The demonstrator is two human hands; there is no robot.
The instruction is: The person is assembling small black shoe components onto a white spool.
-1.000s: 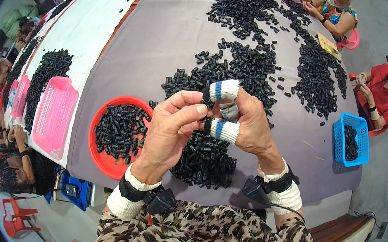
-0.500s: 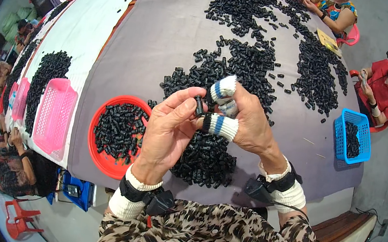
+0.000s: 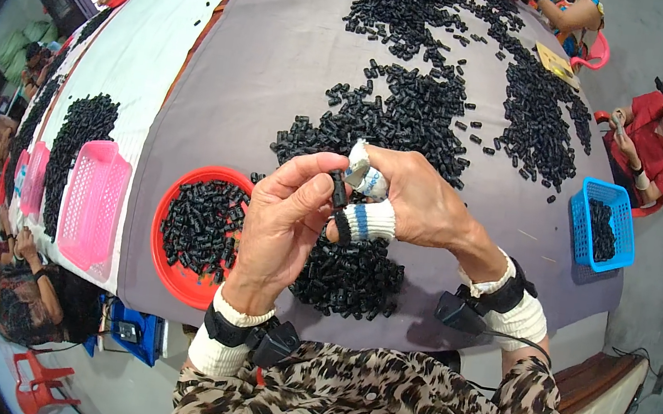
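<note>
Between the thumb and fingers of my left hand (image 3: 283,222) is a small black cylindrical part (image 3: 339,190), held upright above the table. My right hand (image 3: 425,198) meets it from the other side, its fingers curled in and touching the part. White knit sleeves with blue stripes cover a thumb and finger of that hand; one has a black band at its tip. Below my hands lies a pile of similar black parts (image 3: 351,281), with a larger heap (image 3: 411,109) behind. Left of my left hand stands a red round basin (image 3: 160,256) holding more of them.
A pink basket (image 3: 90,238) stands at the left on white cloth, a blue basket (image 3: 624,246) at the right edge. Further heaps of black parts (image 3: 536,117) lie beyond. A person in red (image 3: 661,154) sits at the right; others sit around the table.
My right hand has turned a little, its wrist shifting right, and its covered fingers have closed in toward the black part. My left hand keeps its hold nearly in place.
</note>
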